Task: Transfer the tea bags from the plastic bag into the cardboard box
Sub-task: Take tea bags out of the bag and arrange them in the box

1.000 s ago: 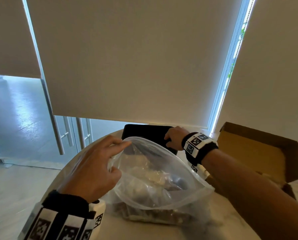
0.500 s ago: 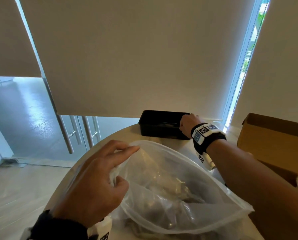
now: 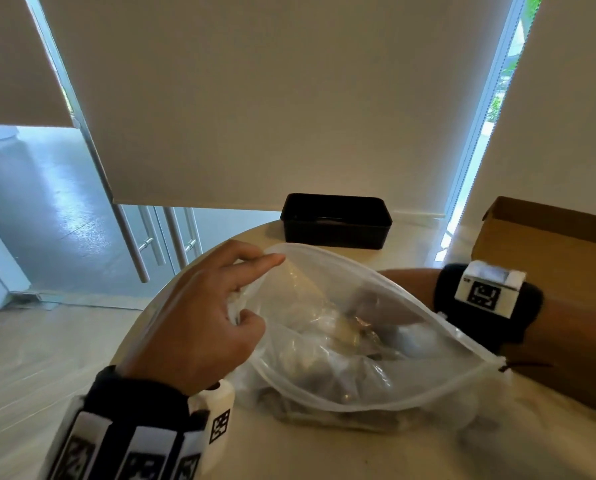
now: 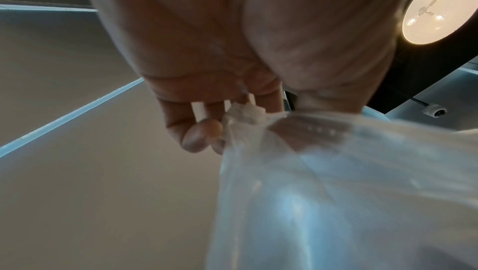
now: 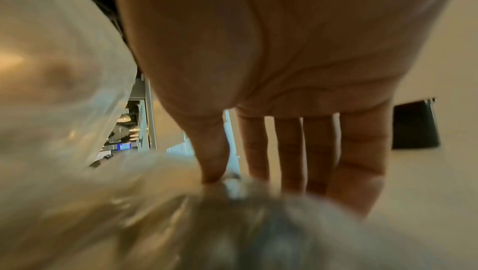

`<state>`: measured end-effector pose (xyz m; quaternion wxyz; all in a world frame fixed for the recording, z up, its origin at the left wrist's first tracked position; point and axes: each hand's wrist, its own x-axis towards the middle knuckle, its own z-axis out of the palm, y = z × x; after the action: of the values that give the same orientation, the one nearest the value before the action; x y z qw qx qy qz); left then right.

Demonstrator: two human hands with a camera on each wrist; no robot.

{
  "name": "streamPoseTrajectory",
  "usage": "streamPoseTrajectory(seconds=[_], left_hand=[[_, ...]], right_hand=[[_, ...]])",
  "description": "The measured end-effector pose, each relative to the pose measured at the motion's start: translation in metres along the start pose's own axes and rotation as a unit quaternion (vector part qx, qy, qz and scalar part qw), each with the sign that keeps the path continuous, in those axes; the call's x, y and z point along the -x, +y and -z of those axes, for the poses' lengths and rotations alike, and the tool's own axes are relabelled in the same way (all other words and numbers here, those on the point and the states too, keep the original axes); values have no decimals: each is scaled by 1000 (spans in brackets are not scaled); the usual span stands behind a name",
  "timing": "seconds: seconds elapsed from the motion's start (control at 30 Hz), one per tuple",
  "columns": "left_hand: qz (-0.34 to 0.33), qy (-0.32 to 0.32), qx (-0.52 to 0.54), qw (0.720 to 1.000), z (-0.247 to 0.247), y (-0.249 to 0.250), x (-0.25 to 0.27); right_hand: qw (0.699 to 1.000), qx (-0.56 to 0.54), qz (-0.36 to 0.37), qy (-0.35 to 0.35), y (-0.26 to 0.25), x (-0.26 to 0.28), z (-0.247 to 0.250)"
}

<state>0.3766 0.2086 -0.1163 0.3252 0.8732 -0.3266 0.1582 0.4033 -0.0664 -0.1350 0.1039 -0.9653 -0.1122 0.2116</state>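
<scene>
Head view: one clear plastic bag (image 3: 352, 341) lying on round pale desk (image 3: 289, 452), mouth held wide. One brown cardboard box (image 3: 549, 258) at right desk edge, just behind right forearm. One black container (image 3: 336, 221) at far desk edge, apart from bag. Two hands. Left hand (image 3: 199, 323) at bag's left rim, rim bunched and pinched between thumb and curled fingers (image 3: 258, 263), index lying along the rim. Right hand (image 3: 376, 306) pushed inside bag, seen only blurrily through plastic; wrist band at bag's right rim. Tea bags (image 3: 334, 344) piled loose at bag bottom, under and beside right hand; count unreadable, too blurred. Contact with tea bags not discernible here.

Left wrist view: left hand (image 4: 232, 59) from below, crumpled wad of bag rim clamped between thumb and fingers (image 4: 201, 133); rest of plastic bag (image 4: 336, 192) hanging away to lower right. One ceiling lamp (image 4: 434, 14) top right.

Right wrist view: right hand (image 5: 284, 70) with four fingers (image 5: 292, 151) straight, slightly apart, thumb extended, tips down against blurred heap of tea bags (image 5: 245, 223); nothing gripped. Plastic bag wall (image 5: 51, 90) at left. Black container (image 5: 413, 125) at right, well apart from fingers.
</scene>
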Motion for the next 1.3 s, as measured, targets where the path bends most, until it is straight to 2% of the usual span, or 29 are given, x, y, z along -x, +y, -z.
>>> streamPoseTrajectory(seconds=[0.1,0.2,0.37,0.57,0.77,0.93,1.03,1.17,1.3], left_hand=[[1,0,14,1000,1,3,1],[-2,-2,22,1000,0,4,2],[-10,17,31,999,5,5,2],[-8,-14,36,999,-1,4,0],[-4,-45,-5,999,-13,2,-4],[9,-48,-2,999,-19,-1,-5],[11,-44,-4,999,-18,1,-6],[18,-32,0,999,-15,1,-5],[18,-21,5,1000,-13,2,-4]], right_hand=[[1000,0,-22,6,2,-8,-19],[999,-33,-24,2,-4,-10,-11],[993,9,-43,106,-9,-21,23],[959,24,-124,252,13,-48,52],[949,48,-156,271,16,-70,49],[950,50,-125,282,14,-69,49],[950,28,-72,303,1,-36,71],[942,-31,-24,334,-32,48,94],[946,-58,14,319,-70,124,69]])
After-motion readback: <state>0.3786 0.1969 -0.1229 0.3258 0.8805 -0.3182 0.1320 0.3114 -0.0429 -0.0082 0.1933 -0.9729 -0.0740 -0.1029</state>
